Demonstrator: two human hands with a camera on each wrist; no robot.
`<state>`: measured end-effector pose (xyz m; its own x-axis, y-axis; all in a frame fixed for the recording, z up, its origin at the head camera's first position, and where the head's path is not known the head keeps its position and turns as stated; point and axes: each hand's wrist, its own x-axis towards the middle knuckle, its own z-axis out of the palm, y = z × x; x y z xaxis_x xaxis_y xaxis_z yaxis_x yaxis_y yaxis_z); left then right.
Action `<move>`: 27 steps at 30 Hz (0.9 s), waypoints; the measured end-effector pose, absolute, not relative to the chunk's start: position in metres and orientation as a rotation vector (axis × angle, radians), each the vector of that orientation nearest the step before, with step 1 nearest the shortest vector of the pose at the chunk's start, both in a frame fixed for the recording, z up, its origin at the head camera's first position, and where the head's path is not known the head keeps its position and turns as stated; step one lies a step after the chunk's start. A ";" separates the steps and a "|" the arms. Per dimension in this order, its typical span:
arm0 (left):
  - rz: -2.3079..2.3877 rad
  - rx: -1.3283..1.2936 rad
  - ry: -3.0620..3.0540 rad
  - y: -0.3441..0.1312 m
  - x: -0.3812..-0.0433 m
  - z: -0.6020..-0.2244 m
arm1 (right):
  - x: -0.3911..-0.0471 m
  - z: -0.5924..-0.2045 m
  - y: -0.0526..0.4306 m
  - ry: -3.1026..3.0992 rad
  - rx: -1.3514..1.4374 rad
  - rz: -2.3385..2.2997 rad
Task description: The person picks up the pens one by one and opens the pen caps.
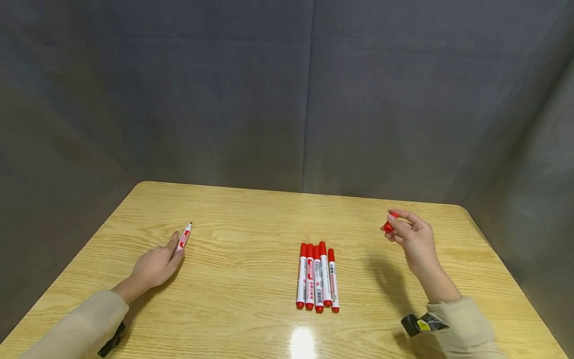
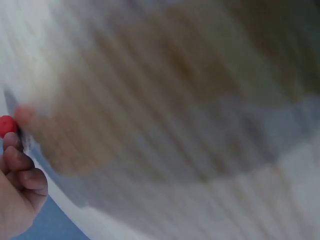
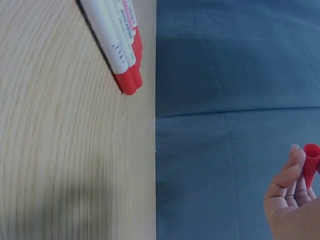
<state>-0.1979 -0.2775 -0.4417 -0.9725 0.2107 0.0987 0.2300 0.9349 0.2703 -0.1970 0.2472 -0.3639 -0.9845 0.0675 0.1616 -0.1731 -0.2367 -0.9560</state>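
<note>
In the head view my left hand grips an uncapped whiteboard marker over the left side of the table, its dark tip pointing away from me. The left wrist view has that hand at its left edge, beside the marker's red end. Over on the right, my right hand pinches a red marker cap between thumb and fingers, raised above the table. The cap's open end shows in the right wrist view.
Several capped red whiteboard markers lie side by side between the hands, the rightmost slightly apart. They rest on a wood-grain table. A dark grey curtain hangs behind the table and along its sides.
</note>
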 end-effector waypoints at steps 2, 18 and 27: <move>-0.449 -0.341 -3.019 -0.278 -0.197 -0.441 | -0.197 -0.365 0.250 -1.866 0.137 2.333; -0.500 -0.346 -2.921 -0.264 -0.178 -0.421 | -0.202 -0.378 0.265 -2.195 0.093 2.177; -0.503 -0.401 -2.852 -0.252 -0.168 -0.414 | -0.207 -0.388 0.276 -2.470 0.118 1.970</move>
<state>-0.1683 -0.2524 -0.4145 -0.9390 0.2275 0.2578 0.3020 0.9042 0.3022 -0.2070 0.2761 -0.3876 -0.9970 -0.0709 0.0305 -0.0455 0.2206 -0.9743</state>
